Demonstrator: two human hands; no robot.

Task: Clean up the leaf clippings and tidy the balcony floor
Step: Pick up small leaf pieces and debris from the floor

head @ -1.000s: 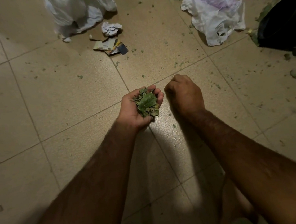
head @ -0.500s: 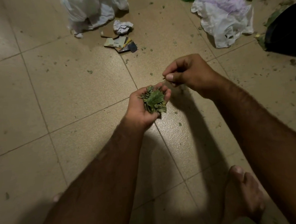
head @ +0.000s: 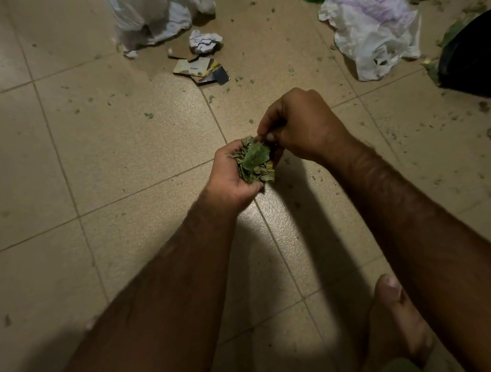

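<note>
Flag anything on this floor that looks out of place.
Loose leaf clippings lie strewn across the tiles; a crumpled paper ball and torn card scraps lie near the white bag, not in it.

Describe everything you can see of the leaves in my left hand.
The leaves are a small heap of green clippings: narrow, curled pieces with one broader, brighter leaf on top. They look dry and crumpled. The heap sits in the cupped left hand, above the tiled floor. Pinched fingertips of the right hand meet its upper edge.
</note>
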